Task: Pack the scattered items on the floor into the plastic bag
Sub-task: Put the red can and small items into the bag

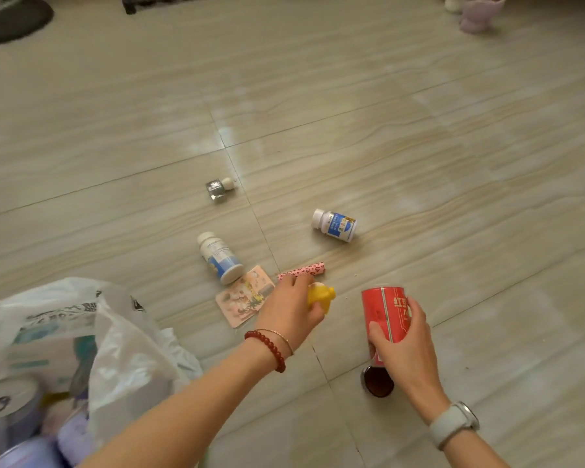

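Note:
My left hand is closed around a small yellow toy just above the floor. Right behind its fingertips lies a pink spotted tube, and a pink card packet lies to its left. My right hand grips a red can, held upright off the floor. Two white pill bottles lie on their sides further out, and a small glass bottle lies beyond them. The white plastic bag stands open at lower left, with cans and packets inside.
A dark brown round jar sits on the floor under my right hand. A dark rug edge lies at far top left and pale plush toys at top right. Tiled floor stretches beyond the items.

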The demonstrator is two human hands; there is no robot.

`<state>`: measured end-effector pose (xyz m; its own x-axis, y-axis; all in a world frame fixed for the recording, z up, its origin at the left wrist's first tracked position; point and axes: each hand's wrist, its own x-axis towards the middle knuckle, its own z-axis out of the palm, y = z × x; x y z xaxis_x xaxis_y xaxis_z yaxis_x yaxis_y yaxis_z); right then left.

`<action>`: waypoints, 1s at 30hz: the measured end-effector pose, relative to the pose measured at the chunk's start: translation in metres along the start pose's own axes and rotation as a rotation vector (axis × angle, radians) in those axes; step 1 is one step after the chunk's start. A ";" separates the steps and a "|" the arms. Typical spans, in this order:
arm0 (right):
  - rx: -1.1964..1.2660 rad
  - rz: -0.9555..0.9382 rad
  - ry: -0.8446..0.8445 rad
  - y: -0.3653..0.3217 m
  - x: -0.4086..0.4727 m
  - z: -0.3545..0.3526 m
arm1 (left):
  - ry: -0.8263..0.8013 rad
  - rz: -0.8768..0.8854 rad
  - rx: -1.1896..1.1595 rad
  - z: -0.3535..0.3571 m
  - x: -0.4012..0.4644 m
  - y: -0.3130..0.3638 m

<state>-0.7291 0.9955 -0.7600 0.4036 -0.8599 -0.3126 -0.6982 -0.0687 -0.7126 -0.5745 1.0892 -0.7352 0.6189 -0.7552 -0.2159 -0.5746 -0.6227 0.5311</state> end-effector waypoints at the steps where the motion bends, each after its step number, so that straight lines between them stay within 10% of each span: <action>1: 0.060 -0.048 -0.015 -0.014 -0.006 0.003 | 0.052 0.033 -0.003 -0.019 -0.008 -0.001; 6: 0.343 -0.288 -0.130 -0.100 -0.049 0.026 | 0.402 0.172 -0.097 -0.120 -0.068 -0.039; 13: 0.432 -0.637 -0.540 -0.178 -0.131 0.070 | 0.685 -0.158 -0.229 -0.165 -0.190 -0.146; 17: 0.169 -0.878 -0.694 -0.192 -0.172 0.095 | 0.616 -0.228 -0.093 -0.130 -0.229 -0.190; 24: -0.601 -1.266 -0.423 -0.211 -0.181 0.163 | 0.690 -0.336 0.595 -0.130 -0.233 -0.217; 30: -0.711 -1.167 -0.439 -0.229 -0.186 0.209 | 0.602 -0.591 0.365 -0.118 -0.244 -0.234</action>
<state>-0.5205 1.2766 -0.6698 0.9964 0.0766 -0.0369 0.0637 -0.9598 -0.2735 -0.5281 1.4430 -0.7104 0.9813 -0.1233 0.1475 -0.1462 -0.9769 0.1561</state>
